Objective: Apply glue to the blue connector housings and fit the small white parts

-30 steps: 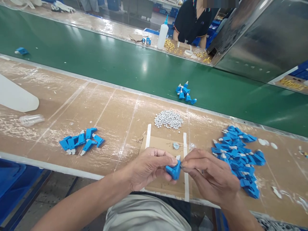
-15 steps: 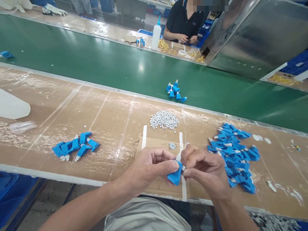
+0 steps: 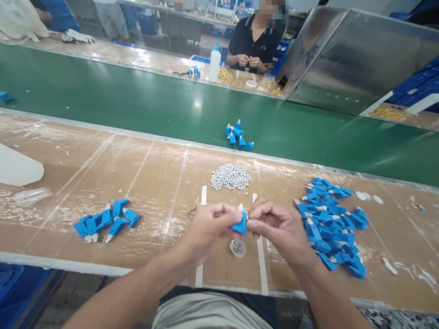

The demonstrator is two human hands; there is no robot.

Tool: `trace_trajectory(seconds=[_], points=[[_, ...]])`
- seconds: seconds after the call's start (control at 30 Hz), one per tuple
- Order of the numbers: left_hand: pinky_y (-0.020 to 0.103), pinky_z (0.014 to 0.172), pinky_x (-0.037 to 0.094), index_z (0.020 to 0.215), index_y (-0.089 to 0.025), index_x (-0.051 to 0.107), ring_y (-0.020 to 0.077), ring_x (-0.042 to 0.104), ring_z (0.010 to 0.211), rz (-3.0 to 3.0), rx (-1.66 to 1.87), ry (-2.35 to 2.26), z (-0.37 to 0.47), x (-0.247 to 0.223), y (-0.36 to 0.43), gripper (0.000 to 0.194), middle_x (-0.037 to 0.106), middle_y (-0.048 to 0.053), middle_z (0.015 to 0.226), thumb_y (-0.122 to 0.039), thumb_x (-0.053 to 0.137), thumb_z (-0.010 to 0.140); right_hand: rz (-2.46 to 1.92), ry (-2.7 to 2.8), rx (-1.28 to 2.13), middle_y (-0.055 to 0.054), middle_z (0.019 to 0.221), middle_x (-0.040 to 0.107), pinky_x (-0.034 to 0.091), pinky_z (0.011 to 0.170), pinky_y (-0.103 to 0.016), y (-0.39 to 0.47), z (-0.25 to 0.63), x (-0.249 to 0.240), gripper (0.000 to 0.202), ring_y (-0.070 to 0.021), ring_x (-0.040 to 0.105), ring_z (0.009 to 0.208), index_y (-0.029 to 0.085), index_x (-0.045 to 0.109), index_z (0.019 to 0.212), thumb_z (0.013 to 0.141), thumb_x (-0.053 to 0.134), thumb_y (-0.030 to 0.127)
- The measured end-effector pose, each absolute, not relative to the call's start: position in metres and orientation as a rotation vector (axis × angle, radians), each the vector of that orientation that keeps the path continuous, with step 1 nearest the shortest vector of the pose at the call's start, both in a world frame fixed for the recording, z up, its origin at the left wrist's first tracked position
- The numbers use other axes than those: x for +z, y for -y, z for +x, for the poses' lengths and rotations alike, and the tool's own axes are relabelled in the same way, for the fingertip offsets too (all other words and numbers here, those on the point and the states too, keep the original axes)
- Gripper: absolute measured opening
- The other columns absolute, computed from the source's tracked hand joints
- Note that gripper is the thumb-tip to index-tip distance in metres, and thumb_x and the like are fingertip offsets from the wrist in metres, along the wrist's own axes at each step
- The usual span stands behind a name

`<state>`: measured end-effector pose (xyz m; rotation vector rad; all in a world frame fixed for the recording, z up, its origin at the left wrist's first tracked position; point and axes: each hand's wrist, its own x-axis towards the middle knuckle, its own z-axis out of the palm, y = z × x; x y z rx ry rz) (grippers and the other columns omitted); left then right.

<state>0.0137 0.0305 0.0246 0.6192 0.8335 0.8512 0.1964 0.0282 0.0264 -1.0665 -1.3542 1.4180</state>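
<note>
A blue piece with a whitish tip (image 3: 239,224) is pinched between the thumb and fingers of my left hand (image 3: 213,225). My right hand (image 3: 276,227) is closed in a pinch at the right side of that piece; anything between its fingertips is too small to make out. Just below the hands, a small round clear cup (image 3: 238,247) rests on the cardboard between two white tape strips. Beyond the hands lies a pile of small grey-white bits (image 3: 231,177).
Blue pieces are heaped at right (image 3: 334,224), with a smaller group at left (image 3: 106,219). More blue pieces (image 3: 238,133) sit on the green belt (image 3: 154,100). Across it, a person (image 3: 254,43) works near a white bottle (image 3: 214,64).
Both hands have shifted slightly up and left in view with the blue piece. The clear cup now shows below them. The camera view has tilted a little.
</note>
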Motion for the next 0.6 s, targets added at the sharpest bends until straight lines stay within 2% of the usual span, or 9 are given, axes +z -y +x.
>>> trace_trajectory(seconds=[0.1,0.2,0.4,0.53,0.6], points=[[0.021,0.059,0.051,0.068,-0.011,0.068,0.0115,0.062,0.062,0.588,0.996,-1.055,0.014,0.001,-0.066,0.022,0.067,0.004,0.069,-0.025,0.085,0.065,-1.318,1.322,1.342,-0.001,0.069,0.067,0.057,0.056,-0.027,-0.051,0.196,0.011,0.030,-0.0145,0.064,0.060,0.019,0.069,0.084,0.074,0.083,0.043],[0.020,0.061,0.052,0.064,-0.012,0.066,0.0104,0.061,0.064,0.554,1.076,-1.105,0.003,-0.016,-0.089,0.024,0.064,0.003,0.068,-0.026,0.084,0.064,-1.396,1.351,1.300,-0.002,0.070,0.069,0.058,0.059,-0.031,-0.065,0.205,-0.001,0.042,-0.0168,0.066,0.061,0.018,0.066,0.089,0.072,0.081,0.053],[0.018,0.060,0.050,0.071,-0.013,0.067,0.0094,0.058,0.066,0.590,1.153,-1.085,-0.026,-0.017,-0.082,0.028,0.063,0.001,0.072,-0.034,0.084,0.066,-1.510,1.535,1.124,-0.004,0.073,0.069,0.055,0.059,-0.032,-0.106,0.228,0.004,0.035,-0.0183,0.066,0.063,0.018,0.068,0.088,0.076,0.074,0.050],[0.018,0.055,0.047,0.070,-0.013,0.066,0.0091,0.055,0.059,0.627,1.200,-1.097,-0.034,-0.022,-0.083,0.032,0.061,0.000,0.066,-0.041,0.083,0.068,-1.622,1.679,0.767,-0.008,0.087,0.071,0.055,0.077,-0.040,-0.191,0.222,0.001,0.030,-0.0233,0.066,0.080,0.018,0.068,0.091,0.079,0.068,0.046],[0.019,0.053,0.047,0.071,-0.013,0.067,0.0100,0.055,0.056,0.646,1.210,-1.127,-0.038,-0.027,-0.085,0.034,0.062,0.001,0.063,-0.043,0.083,0.069,-1.655,1.739,0.597,-0.013,0.099,0.069,0.053,0.085,-0.046,-0.240,0.212,-0.005,0.037,-0.0272,0.066,0.089,0.016,0.067,0.099,0.080,0.066,0.048]])
